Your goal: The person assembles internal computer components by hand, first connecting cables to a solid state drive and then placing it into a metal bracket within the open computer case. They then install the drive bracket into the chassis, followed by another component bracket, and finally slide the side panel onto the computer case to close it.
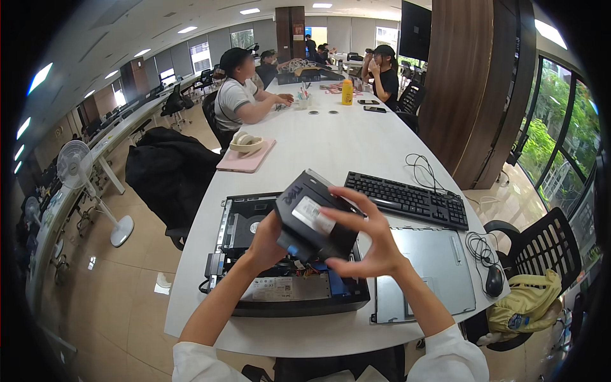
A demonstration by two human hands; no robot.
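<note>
Head view: my left hand (pixel 264 245) grasps a black, labelled computer module (pixel 296 219) above the open desktop computer case (pixel 299 310); my right hand (pixel 375 239) spreads over its right side, whether gripping I cannot tell. I judge I'm orienting the module; next calls for a steady two-handed hold.

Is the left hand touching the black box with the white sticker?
Touching. The head view shows the left hand gripping the left edge of the black box, with no gap between them.
</note>
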